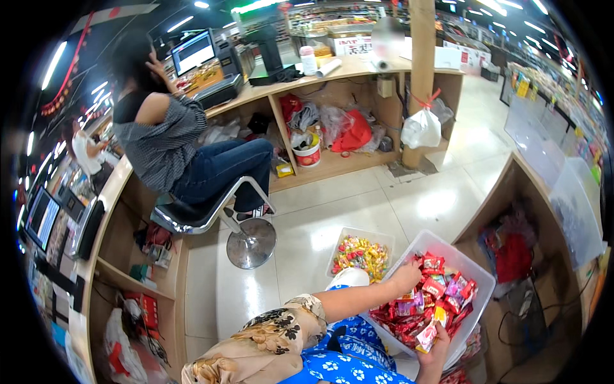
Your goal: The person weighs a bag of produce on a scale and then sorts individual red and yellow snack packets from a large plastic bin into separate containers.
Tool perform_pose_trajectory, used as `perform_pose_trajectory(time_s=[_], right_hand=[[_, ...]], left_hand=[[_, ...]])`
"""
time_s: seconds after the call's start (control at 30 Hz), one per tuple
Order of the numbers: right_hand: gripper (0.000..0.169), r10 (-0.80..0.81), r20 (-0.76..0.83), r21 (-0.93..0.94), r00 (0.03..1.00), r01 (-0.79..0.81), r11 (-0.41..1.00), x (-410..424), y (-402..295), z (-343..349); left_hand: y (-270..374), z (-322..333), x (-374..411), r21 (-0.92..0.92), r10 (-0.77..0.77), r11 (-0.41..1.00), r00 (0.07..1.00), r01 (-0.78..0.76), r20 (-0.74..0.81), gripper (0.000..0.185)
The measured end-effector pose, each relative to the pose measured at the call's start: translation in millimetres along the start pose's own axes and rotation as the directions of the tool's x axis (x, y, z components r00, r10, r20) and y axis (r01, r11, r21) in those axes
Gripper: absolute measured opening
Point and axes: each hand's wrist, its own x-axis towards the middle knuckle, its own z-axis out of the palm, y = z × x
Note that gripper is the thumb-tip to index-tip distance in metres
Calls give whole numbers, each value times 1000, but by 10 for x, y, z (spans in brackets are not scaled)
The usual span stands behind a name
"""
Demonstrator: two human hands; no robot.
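A translucent plastic bin (485,288) full of wrapped candies, mostly red with some purple ones, sits tilted by my lap. My left hand (407,277) reaches over its left side and touches the red-wrapped candies (434,288); whether its fingers hold one is hidden. Lower in the bin, my right hand (435,346) grips a pink-and-yellow candy packet (427,337). On the floor beyond my knee stands a smaller clear tray (389,239) with yellow-wrapped and red candies (362,254).
A person (158,125) sits on a swivel stool (252,244) at the left. Wooden counters (336,79) with shelves of bags surround the tiled floor. A wooden post (421,57) bears a white bag (421,128). At the right stands an open wooden cabinet (523,192) with cables.
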Motion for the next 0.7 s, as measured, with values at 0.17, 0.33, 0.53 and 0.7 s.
perform_pose_trajectory(time_s=[0.17,0.33,0.53,0.7], right_hand=[[23,10,7,-37,1000,-10,999,-61,-7,147],[18,110,104,33,988,-114,993,85,-12,39],[25,19,-53,7,998,-19,1000,-64,-33,241],[27,25,-17,-13,1000,-25,1000,-36,-29,163]], left_hand=[[-74,-87,-26,-200,42,973,945,-112,-325,18],[-297,-365,-171,-880,-276,443,960,170,46,22],[-408,-1101,-322,-685,-179,-707,893,175,413,18],[-653,-1043,-445,-506,-242,-863,888,-12,391,25]])
